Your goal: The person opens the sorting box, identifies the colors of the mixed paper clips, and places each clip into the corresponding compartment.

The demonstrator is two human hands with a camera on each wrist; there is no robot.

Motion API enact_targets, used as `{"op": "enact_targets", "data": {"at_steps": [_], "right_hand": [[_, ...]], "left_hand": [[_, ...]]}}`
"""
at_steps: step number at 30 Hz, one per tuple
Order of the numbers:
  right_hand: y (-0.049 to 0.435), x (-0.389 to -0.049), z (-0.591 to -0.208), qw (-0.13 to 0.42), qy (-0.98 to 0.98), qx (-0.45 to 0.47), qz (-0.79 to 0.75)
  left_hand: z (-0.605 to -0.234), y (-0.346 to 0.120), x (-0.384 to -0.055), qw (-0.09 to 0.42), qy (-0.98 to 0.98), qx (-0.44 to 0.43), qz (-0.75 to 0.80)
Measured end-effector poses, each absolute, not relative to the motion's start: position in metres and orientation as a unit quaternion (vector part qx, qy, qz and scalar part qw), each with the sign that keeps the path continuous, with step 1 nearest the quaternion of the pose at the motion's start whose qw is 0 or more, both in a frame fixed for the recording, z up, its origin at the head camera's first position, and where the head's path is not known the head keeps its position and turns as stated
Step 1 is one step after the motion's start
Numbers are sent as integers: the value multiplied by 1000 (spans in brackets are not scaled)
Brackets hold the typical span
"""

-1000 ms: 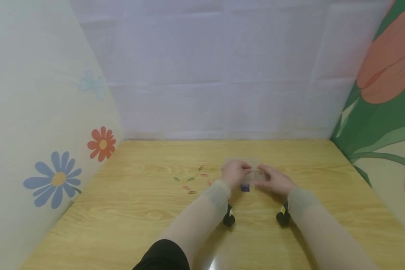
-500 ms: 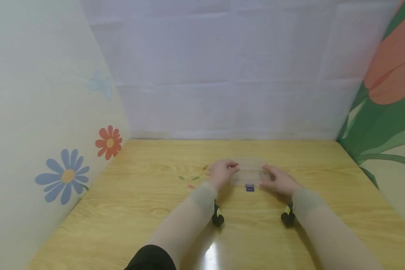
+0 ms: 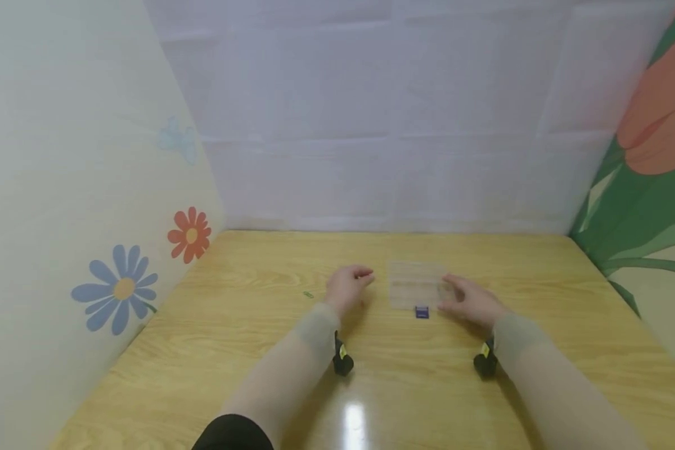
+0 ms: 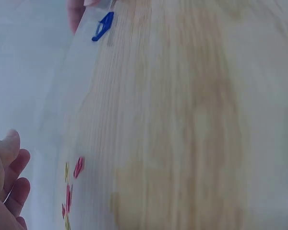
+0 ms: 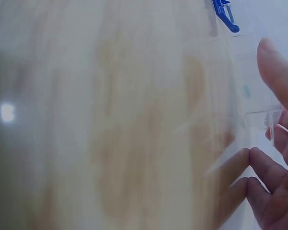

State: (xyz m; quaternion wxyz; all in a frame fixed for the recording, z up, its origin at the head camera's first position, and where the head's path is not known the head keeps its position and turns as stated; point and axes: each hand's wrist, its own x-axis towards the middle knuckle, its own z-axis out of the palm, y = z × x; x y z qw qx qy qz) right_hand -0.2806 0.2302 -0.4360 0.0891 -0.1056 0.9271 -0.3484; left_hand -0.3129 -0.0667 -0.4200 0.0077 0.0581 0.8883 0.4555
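A clear plastic box (image 3: 410, 287) with a blue latch (image 3: 422, 312) at its front lies right of centre on the table. My right hand (image 3: 472, 301) holds the box's right end, thumb toward the front and fingers toward the back. In the right wrist view, its bent fingertips (image 5: 253, 152) reach down at the tabletop. My left hand (image 3: 345, 289) is over the table to the left of the box, fingers loosely bent, holding nothing. Close to it lie small paper clips, a pink one (image 4: 78, 166) and a yellow one (image 4: 66, 171) among them. From the head, the left hand hides most clips.
One green paper clip (image 3: 308, 294) shows left of my left hand. The wood-grain table (image 3: 230, 350) ends at a white cloth backdrop (image 3: 371, 125), with flower-printed panels (image 3: 124, 287) at the sides. A black wrist camera (image 3: 342, 361) hangs under each wrist.
My left hand has left the box's left side and moved leftward to the paper clips, covering most of them. My right hand stays at the box's right end. The head view has turned slightly left.
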Motion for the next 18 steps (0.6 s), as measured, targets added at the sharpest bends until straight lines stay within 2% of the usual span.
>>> {"op": "enact_targets", "data": {"at_steps": [10, 18], "right_hand": [[228, -279, -433, 92, 930, -99, -343], [228, -281, -434, 98, 927, -95, -348]], "left_hand": [[-423, -100, -316, -31, 901, 22, 432], [-425, -131, -313, -14, 896, -9, 443]]}}
